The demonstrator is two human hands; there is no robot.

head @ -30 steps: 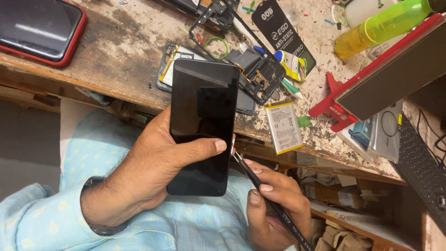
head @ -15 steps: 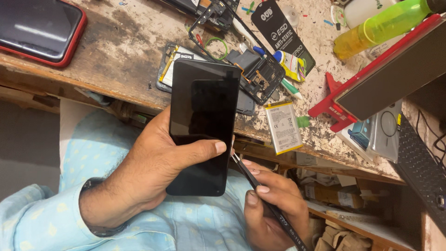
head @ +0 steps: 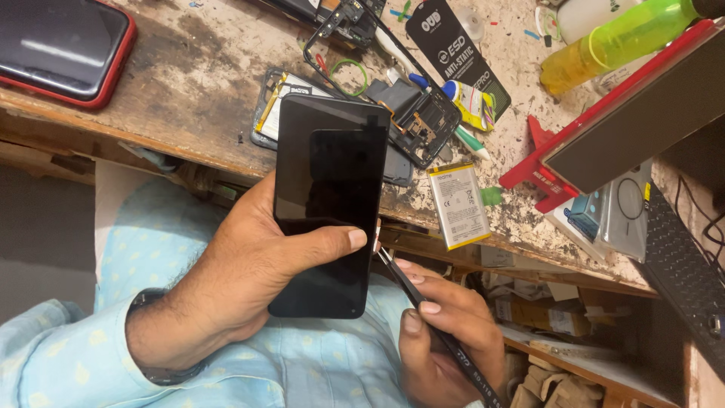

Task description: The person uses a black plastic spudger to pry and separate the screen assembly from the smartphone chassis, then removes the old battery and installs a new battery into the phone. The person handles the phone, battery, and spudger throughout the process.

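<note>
My left hand (head: 242, 279) grips a black smartphone (head: 328, 204) upright above my lap, thumb across its dark screen. My right hand (head: 445, 340) holds black tweezers (head: 430, 325) like a pen, and their tip touches the phone's right edge just beside my left thumb. Both sleeves are light blue.
A worn wooden bench (head: 189, 83) lies ahead. On it are a red-cased phone (head: 60, 45), an opened phone frame with a battery (head: 393, 121), a loose white battery (head: 457, 204), a yellow-green bottle (head: 612, 41), a red stand (head: 604, 128) and a black keyboard (head: 687, 272) at right.
The phone and both hands have shifted very slightly; the tweezers' tip stays at the phone's right edge.
</note>
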